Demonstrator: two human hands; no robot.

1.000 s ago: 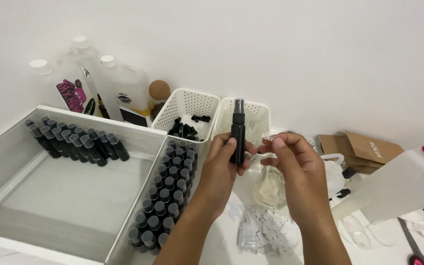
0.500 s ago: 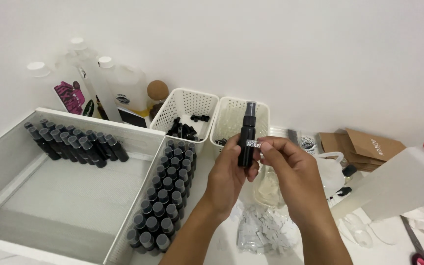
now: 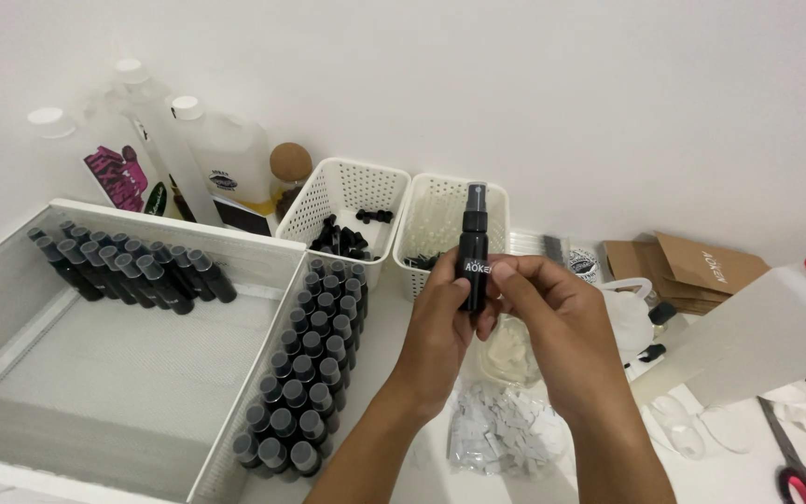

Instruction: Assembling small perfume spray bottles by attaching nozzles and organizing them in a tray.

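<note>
I hold one small black spray bottle (image 3: 472,254) upright at the centre of the frame, both hands closed on its lower body. My left hand (image 3: 440,322) wraps it from the near-left side; the fingers of my right hand (image 3: 552,313) press against its front, over the white label. The nozzle end stands clear above my fingers.

Change noted: a second ago the bottle sat lower between my hands and my right fingertips only pinched at its side. Since then the bottle has risen slightly and my right thumb has moved across the label face. I judge the label is being smoothed down, so this bottle is near finished.

Surroundings: a row of like black bottles (image 3: 310,373) stands in the narrow tray (image 3: 235,439) at lower left of centre; a further row (image 3: 128,271) lies in the large white bin (image 3: 11,411) at left. Two white perforated baskets (image 3: 342,182) sit behind my hands. A heap of small grey paper slips (image 3: 501,434) lies on the table below my wrists. Red-handled scissors (image 3: 799,481) lie at lower right.
</note>
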